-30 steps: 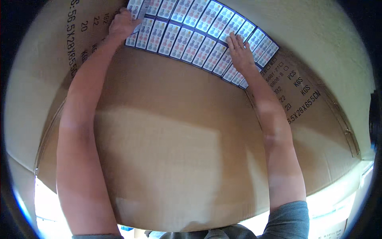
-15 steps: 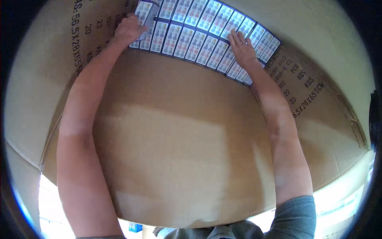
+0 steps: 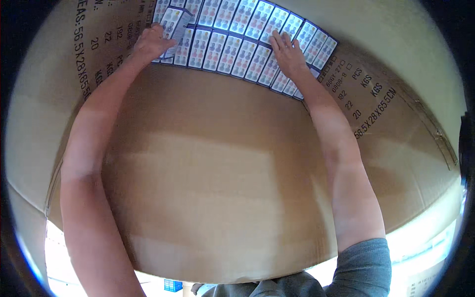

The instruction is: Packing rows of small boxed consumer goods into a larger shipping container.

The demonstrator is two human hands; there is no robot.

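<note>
In the upper part of the view, narrow boxes [image 3: 231, 52] with colorful printed faces and dark blue edges stand packed in two rows inside a large cardboard carton [image 3: 208, 163]. At the left end of the near row, one such box [image 3: 171, 22] rises above its neighbors, tilted, with its pale side showing. My left hand [image 3: 152, 43] is closed around the lower part of that box, thumb on the right side; its other fingers are partly hidden. My right hand [image 3: 289, 55] rests on the boxes toward the right, fingers stretched and slightly apart, gripping nothing.
Printed carton flaps spread out at the left [image 3: 101, 39] and right [image 3: 376, 109]. The carton's broad brown front panel lies between my forearms. A small blue crate [image 3: 173, 285] shows beyond the bottom edge.
The box in my left hand has moved nearer and lower, exposing more of the far row behind it. The whole view has shifted slightly; my right hand stays on the boxes.
</note>
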